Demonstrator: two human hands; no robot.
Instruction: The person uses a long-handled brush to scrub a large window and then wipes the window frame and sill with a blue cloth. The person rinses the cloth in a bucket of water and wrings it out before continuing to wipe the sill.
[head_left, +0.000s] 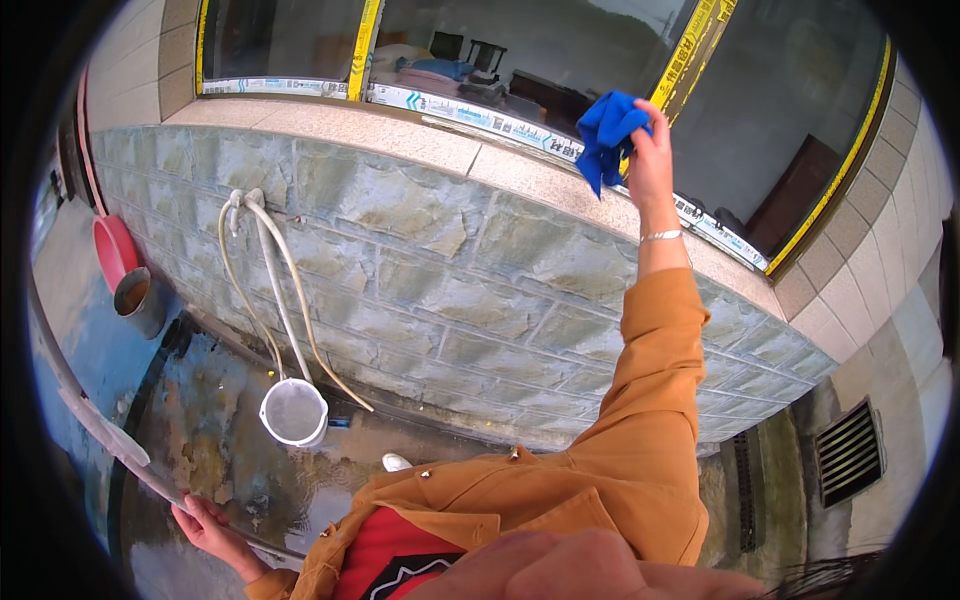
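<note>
My right hand is raised at the window, its fingers closed on a crumpled blue cloth. The cloth hangs in front of the lower window frame, which bears tape with writing; whether it touches the glass I cannot tell. Low on the left, my left hand grips a long grey pole. A pale, loose-looking wrap covers part of that pole, and its far end runs out at the left rim of the view. On the wet floor ahead stands a white bucket with cloudy water in it.
A tap with pale hoses juts from the stone-faced wall below the ledge. A pink basin and a grey bucket stand at the far left. A floor grate lies at the right.
</note>
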